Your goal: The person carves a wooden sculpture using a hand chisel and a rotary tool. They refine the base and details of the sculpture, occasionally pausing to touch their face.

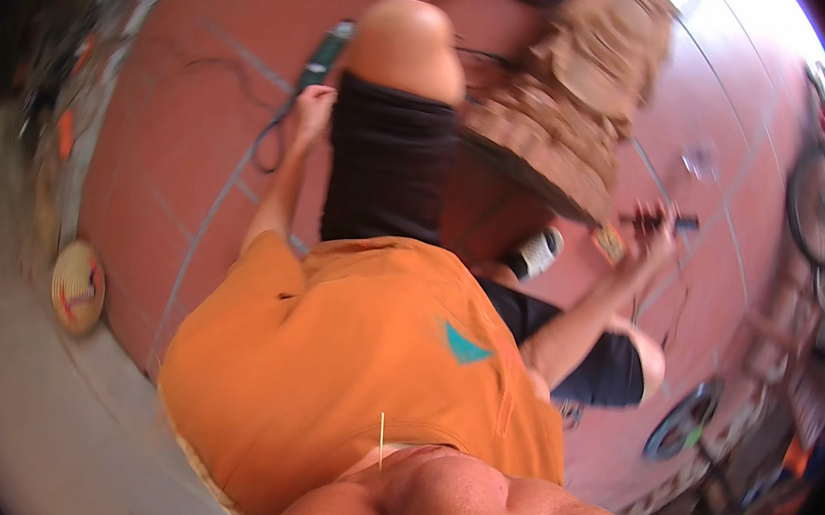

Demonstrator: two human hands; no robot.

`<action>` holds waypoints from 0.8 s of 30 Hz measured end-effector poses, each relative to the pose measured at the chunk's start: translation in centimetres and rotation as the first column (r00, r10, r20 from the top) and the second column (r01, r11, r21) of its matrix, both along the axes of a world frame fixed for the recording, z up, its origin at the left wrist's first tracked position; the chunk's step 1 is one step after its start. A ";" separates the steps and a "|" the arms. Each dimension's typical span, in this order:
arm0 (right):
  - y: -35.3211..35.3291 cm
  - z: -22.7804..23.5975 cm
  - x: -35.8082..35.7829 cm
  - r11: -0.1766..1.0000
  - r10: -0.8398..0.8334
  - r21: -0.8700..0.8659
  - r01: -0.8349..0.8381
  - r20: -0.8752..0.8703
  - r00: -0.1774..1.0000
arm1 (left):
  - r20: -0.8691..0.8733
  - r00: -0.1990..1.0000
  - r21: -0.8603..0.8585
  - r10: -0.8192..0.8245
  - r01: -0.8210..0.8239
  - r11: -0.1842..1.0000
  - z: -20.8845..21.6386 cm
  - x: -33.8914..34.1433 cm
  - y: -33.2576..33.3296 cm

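Closest is the person's bare skin along the lower edge, then the orange shirt. Beyond spreads a red tiled floor, with a bicycle wheel at the far right and a round woven thing at left. The left hand is at the near end of the green tool, beside the knee; its grip cannot be told. The right hand is curled around a blurred dark object, near the brown, rough-surfaced piece.

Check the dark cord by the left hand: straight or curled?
Curled: the dark cord arcs down from near the left hand and hooks back toward the forearm.
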State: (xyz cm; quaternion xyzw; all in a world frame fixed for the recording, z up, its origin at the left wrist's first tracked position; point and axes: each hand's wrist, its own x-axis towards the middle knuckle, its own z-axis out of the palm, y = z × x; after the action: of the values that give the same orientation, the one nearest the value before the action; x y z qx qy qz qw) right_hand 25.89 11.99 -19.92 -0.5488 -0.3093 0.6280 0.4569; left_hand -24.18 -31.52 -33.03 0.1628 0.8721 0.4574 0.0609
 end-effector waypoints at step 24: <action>-9.0 -10.6 8.7 0.865 0.482 -0.378 -0.329 0.806 0.342 | -0.035 0.999 -0.328 0.017 -0.027 0.944 -8.7 -13.4 -1.0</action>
State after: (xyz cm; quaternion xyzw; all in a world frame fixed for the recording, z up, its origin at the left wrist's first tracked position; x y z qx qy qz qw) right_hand 34.55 3.02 -30.49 -0.7295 -0.5782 0.3651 0.0160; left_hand -37.61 -32.50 -41.71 0.1478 0.9387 0.3038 0.0683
